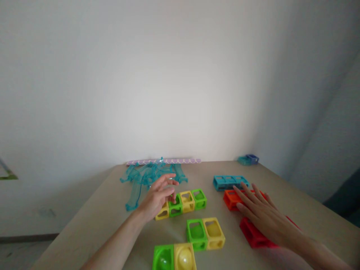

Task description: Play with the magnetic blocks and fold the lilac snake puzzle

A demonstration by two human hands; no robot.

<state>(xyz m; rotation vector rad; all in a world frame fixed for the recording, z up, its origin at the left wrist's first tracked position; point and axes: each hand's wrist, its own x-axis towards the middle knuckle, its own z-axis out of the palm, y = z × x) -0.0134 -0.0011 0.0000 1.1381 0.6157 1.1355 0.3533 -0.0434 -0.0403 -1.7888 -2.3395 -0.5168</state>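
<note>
head view: left hand [156, 195] loosely curled, grip seemingly empty; right hand [260, 213] spread flat, grasping nothing, over red blocks [249, 233] probably grouped by colour.

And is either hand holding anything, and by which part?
Nothing is visibly held: the left hand is loosely curled near the yellow and green blocks; the right hand spreads over red blocks.

L hand [161, 193] & R hand [260, 212] bare w/ slim fingers [244, 198]; forearms [119, 238] bare too.
</note>
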